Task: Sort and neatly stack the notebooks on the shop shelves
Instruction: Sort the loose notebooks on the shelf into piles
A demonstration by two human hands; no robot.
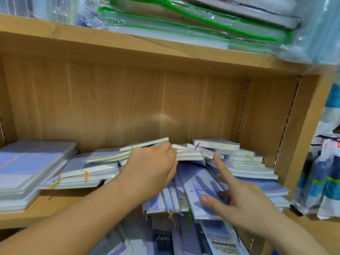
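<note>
A jumbled heap of blue-and-white notebooks (195, 157) with coloured ribbon markers lies across the middle of the wooden shelf (60, 205). My left hand (150, 168) reaches into the heap's centre, fingers curled around the edge of some notebooks there. My right hand (237, 196) rests on slanted blue notebooks (200, 183) that stick out over the shelf's front edge, thumb pressing a cover, index finger pointing up. A tidier stack of larger blue notebooks (27, 170) sits at the left. More notebooks (253, 166) are piled at the right.
Plastic-wrapped folders with green edges (193, 24) lie on the shelf above. The shelf's right side panel (270, 122) stands close to the right pile. More notebooks (184, 240) fill the shelf below. Packaged goods (323, 183) hang at the far right.
</note>
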